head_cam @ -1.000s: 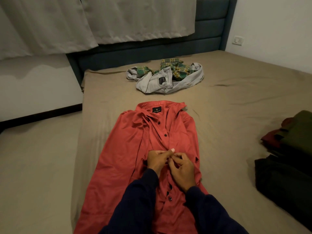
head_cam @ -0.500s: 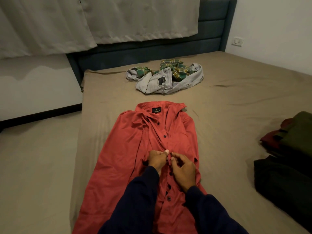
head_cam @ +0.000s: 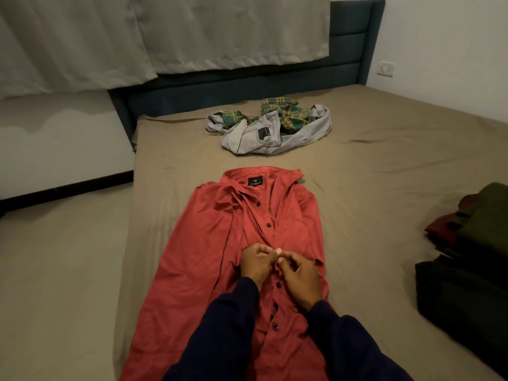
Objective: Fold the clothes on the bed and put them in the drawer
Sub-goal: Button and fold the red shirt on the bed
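A red button-up shirt (head_cam: 203,259) lies flat on the tan bed (head_cam: 371,188), collar away from me, its lower part near the bed's front edge. My left hand (head_cam: 257,264) and my right hand (head_cam: 301,273) meet over the shirt's button placket at mid-chest, each pinching the fabric edge at a button. Several dark buttons below my hands are fastened; those above sit on the open placket. Farther up the bed lies a crumpled heap of grey jeans (head_cam: 255,136) and a green plaid garment (head_cam: 288,116).
Folded dark clothes (head_cam: 472,270), olive, maroon and black, are stacked at the bed's right edge. A dark blue headboard (head_cam: 247,83) and grey curtains (head_cam: 137,37) stand behind. The floor (head_cam: 55,270) lies left of the bed. A wall socket (head_cam: 385,68) is at the right.
Both hands have stayed at the same button on the placket, with only small finger movements. The shirt and the heap have not moved.
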A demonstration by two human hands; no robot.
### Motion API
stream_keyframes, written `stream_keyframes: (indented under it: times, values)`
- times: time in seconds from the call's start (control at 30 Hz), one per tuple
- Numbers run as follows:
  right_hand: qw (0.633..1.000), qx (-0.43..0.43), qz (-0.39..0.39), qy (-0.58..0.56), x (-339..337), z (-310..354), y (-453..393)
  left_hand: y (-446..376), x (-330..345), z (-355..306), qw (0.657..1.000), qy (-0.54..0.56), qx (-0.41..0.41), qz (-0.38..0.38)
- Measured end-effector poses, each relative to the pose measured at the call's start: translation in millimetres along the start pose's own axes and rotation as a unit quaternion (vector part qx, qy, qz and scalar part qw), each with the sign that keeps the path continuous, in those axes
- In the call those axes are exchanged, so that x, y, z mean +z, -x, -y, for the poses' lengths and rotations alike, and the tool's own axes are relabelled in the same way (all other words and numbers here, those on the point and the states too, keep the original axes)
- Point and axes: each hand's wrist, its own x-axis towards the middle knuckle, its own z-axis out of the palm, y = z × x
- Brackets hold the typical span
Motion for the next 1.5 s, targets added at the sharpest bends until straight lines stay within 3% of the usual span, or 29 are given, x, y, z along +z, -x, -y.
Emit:
stream_keyframes:
  times: [0.07,0.17,0.33,0.6,0.77,0.93,1.17,1.5]
  values:
    - [1.0,0.01,-0.006,0.02,1.0,2.8,-2.4,0.1,-1.2,-4.6,1.0,0.004,0.004,-0.01]
    - [0.995,0.05,-0.074,0.04,3.5,19.1,-15.6,-3.4,-1.3,-19.3,0.996,-0.044,0.02,-0.071]
    - [0.987,0.005,-0.095,0.13,15.0,44.2,-58.9,-18.6,-1.4,-41.1,0.953,-0.227,0.16,-0.119]
    - [0.965,0.055,-0.117,0.227,32.9,28.9,-97.7,-51.0,4.6,-44.8,0.924,-0.336,0.119,-0.141]
    - [0.978,0.024,-0.15,0.146,25.8,20.6,-95.9,-57.0,9.9,-40.3,0.924,-0.335,0.12,-0.139]
    - [0.993,0.013,-0.12,-0.001,16.7,14.5,-91.0,-60.2,12.2,-38.5,0.932,-0.311,0.126,-0.136]
    - [0.988,-0.088,-0.125,0.028,20.1,10.1,-74.2,-49.4,12.4,-45.0,0.949,-0.244,0.177,-0.095]
    - [0.993,-0.03,-0.102,-0.046,22.5,3.4,-73.4,-46.2,6.9,-23.2,0.975,-0.16,0.152,-0.039]
